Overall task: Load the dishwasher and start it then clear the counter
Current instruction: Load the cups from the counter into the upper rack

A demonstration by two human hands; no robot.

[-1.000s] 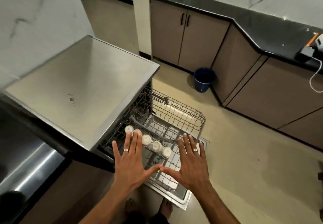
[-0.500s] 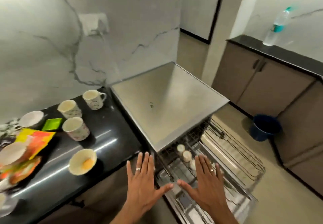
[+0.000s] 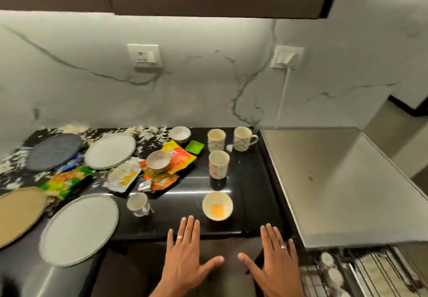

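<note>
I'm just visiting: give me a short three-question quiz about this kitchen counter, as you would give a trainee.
1. True or false: the left hand and the right hand hold nothing.
2. What lies in the bowl nearest the hands? A) a spoon B) a yellow residue C) a tea bag
3. Fill in: the small square dish beside the orange wrapper is ____.

Key: 1 true; 2 B; 3 green.

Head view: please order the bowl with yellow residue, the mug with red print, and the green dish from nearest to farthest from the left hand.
From the left hand:
1. Bowl with yellow residue, just beyond the fingertips, slightly right.
2. Mug with red print, behind the bowl.
3. Green dish, farther back, near the wrappers.
</note>
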